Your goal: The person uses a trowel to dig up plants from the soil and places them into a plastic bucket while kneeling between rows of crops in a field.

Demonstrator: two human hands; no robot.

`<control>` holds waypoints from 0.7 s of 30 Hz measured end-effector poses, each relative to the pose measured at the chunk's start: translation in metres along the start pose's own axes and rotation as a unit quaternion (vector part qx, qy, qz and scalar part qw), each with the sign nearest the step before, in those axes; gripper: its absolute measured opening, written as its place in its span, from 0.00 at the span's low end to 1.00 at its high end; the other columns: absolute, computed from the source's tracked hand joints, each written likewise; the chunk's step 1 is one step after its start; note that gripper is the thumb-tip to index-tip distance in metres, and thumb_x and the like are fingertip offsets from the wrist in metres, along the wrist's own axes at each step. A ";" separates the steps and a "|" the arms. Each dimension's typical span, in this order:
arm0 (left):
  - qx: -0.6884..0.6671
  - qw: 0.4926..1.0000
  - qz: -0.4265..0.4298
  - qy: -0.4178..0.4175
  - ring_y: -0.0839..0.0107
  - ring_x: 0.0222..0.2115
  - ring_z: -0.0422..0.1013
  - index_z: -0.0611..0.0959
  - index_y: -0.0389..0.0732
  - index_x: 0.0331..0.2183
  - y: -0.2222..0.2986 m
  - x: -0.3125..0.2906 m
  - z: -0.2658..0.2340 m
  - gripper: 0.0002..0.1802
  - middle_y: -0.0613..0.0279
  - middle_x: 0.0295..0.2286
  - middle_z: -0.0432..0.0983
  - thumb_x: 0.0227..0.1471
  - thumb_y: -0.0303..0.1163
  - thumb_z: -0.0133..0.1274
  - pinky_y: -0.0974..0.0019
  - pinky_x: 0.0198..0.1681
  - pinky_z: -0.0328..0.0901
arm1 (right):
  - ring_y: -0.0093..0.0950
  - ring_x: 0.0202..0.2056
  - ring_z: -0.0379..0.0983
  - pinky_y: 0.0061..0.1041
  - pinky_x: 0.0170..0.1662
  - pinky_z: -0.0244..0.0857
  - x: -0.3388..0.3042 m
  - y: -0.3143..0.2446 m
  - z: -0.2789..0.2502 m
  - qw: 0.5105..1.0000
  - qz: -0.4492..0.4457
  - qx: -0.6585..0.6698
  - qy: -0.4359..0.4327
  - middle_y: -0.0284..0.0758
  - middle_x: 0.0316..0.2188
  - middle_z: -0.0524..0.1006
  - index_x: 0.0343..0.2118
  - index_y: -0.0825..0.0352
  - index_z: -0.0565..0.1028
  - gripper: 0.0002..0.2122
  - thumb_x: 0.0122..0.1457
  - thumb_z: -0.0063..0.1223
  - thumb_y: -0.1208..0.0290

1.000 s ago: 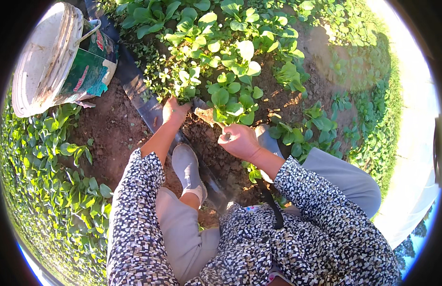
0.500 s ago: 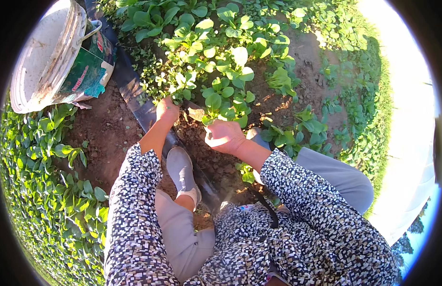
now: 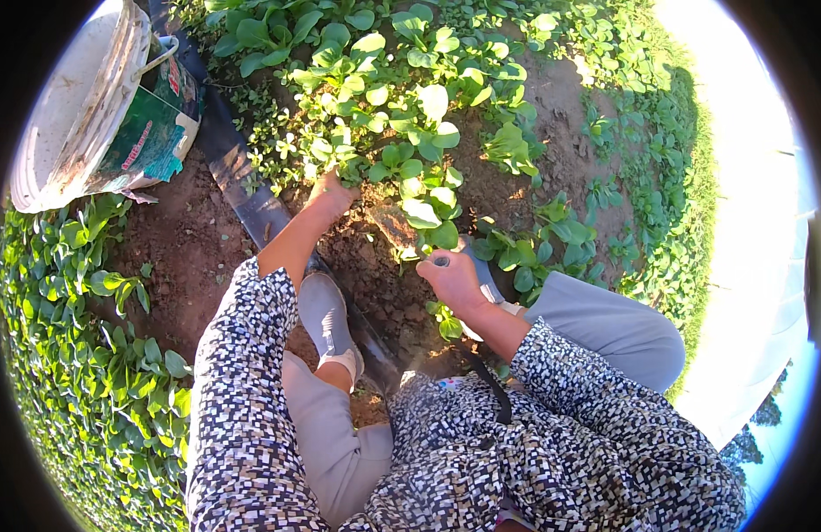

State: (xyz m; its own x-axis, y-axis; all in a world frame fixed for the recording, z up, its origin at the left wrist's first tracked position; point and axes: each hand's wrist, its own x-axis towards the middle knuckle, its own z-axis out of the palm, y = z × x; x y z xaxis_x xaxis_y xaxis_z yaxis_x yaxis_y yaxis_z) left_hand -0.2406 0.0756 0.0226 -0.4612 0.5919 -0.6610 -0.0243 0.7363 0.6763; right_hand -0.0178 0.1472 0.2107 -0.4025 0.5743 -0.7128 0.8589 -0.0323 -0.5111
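Observation:
My right hand is closed around the handle of a small hand trowel, whose round grey end shows above the fist. The trowel's flat, soil-covered blade lies low over the bare soil, partly behind leaves. My left hand reaches to the ground at the edge of small-leaved weeds. Its fingers are bent down into the greenery, and what they grip, if anything, is hidden. Between and beyond the hands stands a leafy green plant, its leaves hanging over the blade.
At the upper left a dirty white bucket with a green label lies tilted. A black plastic strip runs along the bed's edge under my grey shoe. Leafy greens grow at left; pale sheeting stands at right.
My right hand has moved right and slightly down with the trowel, uncovering more of the blade. The left hand has shifted right and slightly up along the weeds.

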 end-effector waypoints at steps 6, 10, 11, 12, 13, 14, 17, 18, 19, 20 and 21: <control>0.138 0.990 0.013 -0.039 0.62 0.48 0.67 0.54 0.44 0.60 0.051 0.005 0.047 0.46 0.48 0.52 0.64 0.47 0.43 0.59 0.61 0.49 0.65 | 0.39 0.21 0.69 0.32 0.30 0.64 -0.003 0.000 -0.013 0.992 -0.030 -0.101 0.062 0.41 0.18 0.73 0.22 0.65 0.76 0.11 0.46 0.53 0.61; 0.236 0.969 0.066 0.027 0.59 0.50 0.66 0.57 0.42 0.59 0.036 0.016 0.078 0.44 0.52 0.53 0.63 0.47 0.48 0.58 0.62 0.50 0.65 | 0.42 0.27 0.72 0.35 0.33 0.66 0.008 0.009 -0.011 0.979 -0.093 -0.176 0.046 0.41 0.24 0.75 0.22 0.64 0.77 0.11 0.46 0.54 0.60; 0.194 0.980 0.045 0.026 0.60 0.52 0.63 0.55 0.42 0.60 0.015 0.026 0.082 0.44 0.53 0.55 0.59 0.47 0.42 0.58 0.62 0.53 0.61 | 0.42 0.28 0.73 0.35 0.34 0.67 0.011 0.002 -0.007 0.976 -0.104 -0.190 0.030 0.41 0.25 0.76 0.21 0.63 0.77 0.11 0.46 0.54 0.60; 0.152 0.988 0.031 0.021 0.61 0.54 0.60 0.53 0.42 0.61 0.011 0.031 0.082 0.44 0.54 0.57 0.56 0.48 0.37 0.58 0.63 0.55 0.57 | 0.42 0.30 0.73 0.36 0.34 0.67 0.014 -0.007 -0.007 0.972 -0.111 -0.205 0.021 0.41 0.26 0.76 0.21 0.63 0.77 0.11 0.46 0.54 0.60; 0.137 0.990 0.022 0.028 0.61 0.53 0.60 0.55 0.41 0.59 0.005 0.033 0.080 0.41 0.54 0.56 0.57 0.48 0.34 0.58 0.63 0.55 0.58 | 0.42 0.30 0.73 0.36 0.35 0.67 0.018 -0.016 -0.006 0.968 -0.111 -0.225 0.004 0.40 0.25 0.76 0.22 0.62 0.77 0.11 0.46 0.53 0.60; 0.123 0.992 0.013 0.037 0.60 0.51 0.61 0.57 0.41 0.58 -0.003 0.036 0.075 0.39 0.54 0.54 0.58 0.48 0.31 0.58 0.62 0.54 0.58 | 0.42 0.30 0.73 0.36 0.35 0.67 0.021 -0.026 -0.005 0.963 -0.112 -0.246 -0.015 0.40 0.25 0.76 0.22 0.62 0.77 0.10 0.46 0.53 0.60; 0.116 0.990 0.043 0.071 0.53 0.40 0.72 0.74 0.38 0.46 0.066 0.002 0.069 0.23 0.49 0.40 0.75 0.44 0.26 0.56 0.59 0.44 0.68 | 0.41 0.25 0.72 0.36 0.30 0.67 0.032 -0.008 -0.018 0.941 -0.151 -0.299 0.037 0.39 0.23 0.75 0.20 0.63 0.76 0.10 0.47 0.51 0.61; 0.092 0.994 0.036 0.046 0.53 0.39 0.72 0.74 0.38 0.46 0.067 0.002 0.060 0.23 0.49 0.38 0.75 0.45 0.27 0.56 0.57 0.41 0.68 | 0.40 0.22 0.71 0.36 0.28 0.66 0.033 -0.008 -0.017 0.929 -0.189 -0.313 0.055 0.38 0.21 0.74 0.19 0.63 0.75 0.10 0.47 0.50 0.62; 0.077 0.996 0.023 0.026 0.59 0.39 0.72 0.73 0.37 0.47 0.068 0.002 0.054 0.23 0.52 0.39 0.76 0.47 0.26 0.56 0.61 0.41 0.67 | 0.39 0.22 0.71 0.35 0.27 0.66 0.032 -0.007 -0.018 0.916 -0.212 -0.337 0.057 0.37 0.21 0.74 0.19 0.63 0.75 0.10 0.47 0.50 0.62; 0.062 0.998 0.011 0.005 0.65 0.39 0.72 0.72 0.37 0.48 0.070 0.001 0.049 0.23 0.56 0.40 0.76 0.49 0.25 0.55 0.64 0.41 0.67 | 0.37 0.22 0.72 0.34 0.27 0.67 0.029 -0.004 -0.021 0.902 -0.232 -0.360 0.059 0.37 0.22 0.74 0.19 0.62 0.76 0.10 0.47 0.51 0.63; 0.007 0.999 -0.037 0.022 0.65 0.37 0.72 0.71 0.37 0.49 0.055 0.004 0.043 0.24 0.56 0.37 0.77 0.49 0.26 0.55 0.65 0.40 0.66 | 0.36 0.22 0.72 0.34 0.27 0.67 0.028 -0.009 -0.020 0.885 -0.263 -0.379 0.055 0.36 0.22 0.74 0.19 0.62 0.76 0.09 0.47 0.51 0.63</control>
State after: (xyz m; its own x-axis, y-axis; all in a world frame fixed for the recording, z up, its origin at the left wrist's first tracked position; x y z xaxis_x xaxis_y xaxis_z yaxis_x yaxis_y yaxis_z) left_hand -0.2053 0.1321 0.0432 -0.4972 0.5216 -0.6934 -0.0471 0.7818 0.6218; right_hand -0.0304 0.1801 0.2053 -0.8128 0.4240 -0.3995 0.5439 0.7979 -0.2597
